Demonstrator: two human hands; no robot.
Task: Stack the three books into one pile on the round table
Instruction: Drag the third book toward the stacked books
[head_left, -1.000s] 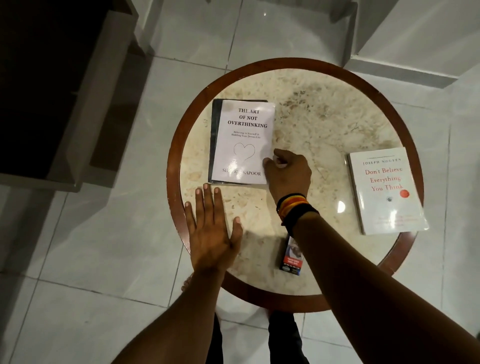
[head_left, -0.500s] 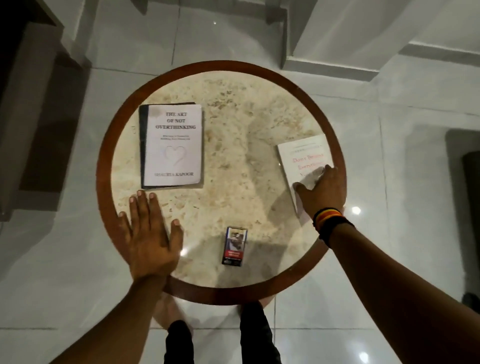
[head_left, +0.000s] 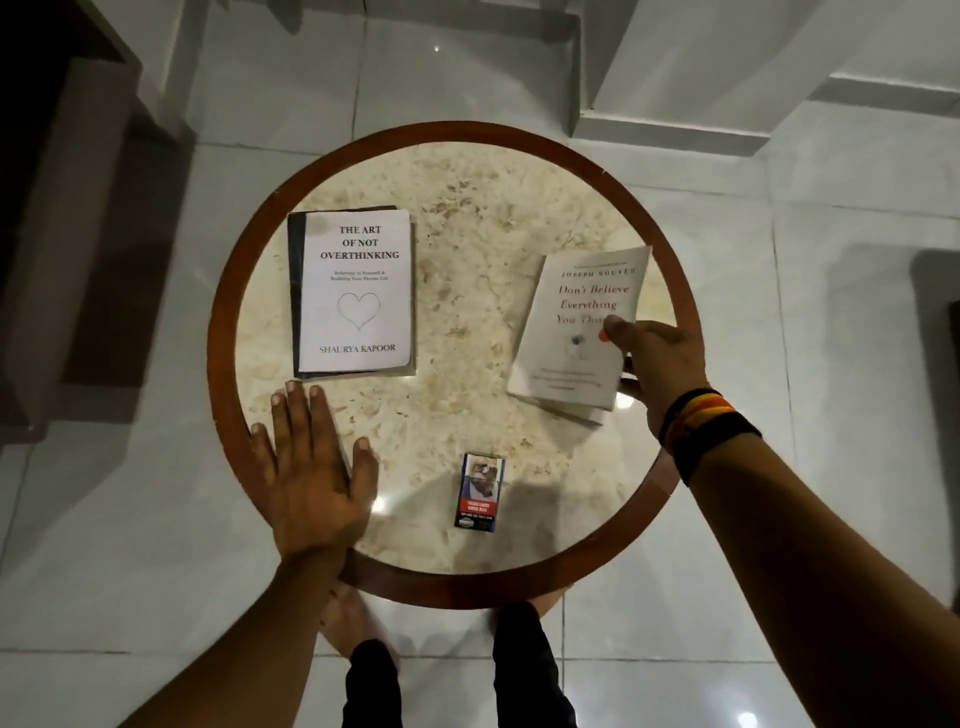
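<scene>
On the left half of the round table (head_left: 467, 218) lies a white book titled "The Art of Not Overthinking" (head_left: 358, 291), on top of a dark-covered book whose edge shows at its left side. My right hand (head_left: 657, 361) grips the white book "Don't Believe Everything You Think" (head_left: 576, 332) by its right edge, thumb on the cover. That book is tilted and lifted off the table's right side. My left hand (head_left: 311, 473) lies flat, fingers spread, on the table's front left rim, just below the pile.
A small cigarette pack (head_left: 480, 492) lies near the table's front edge. The marble top has a brown wooden rim. White floor tiles surround the table, dark furniture (head_left: 78, 208) stands at the left, and my feet show under the front edge.
My right hand went from the left pile to the book on the right, took hold of it and has lifted and tilted it. The left hand stayed flat on the table.
</scene>
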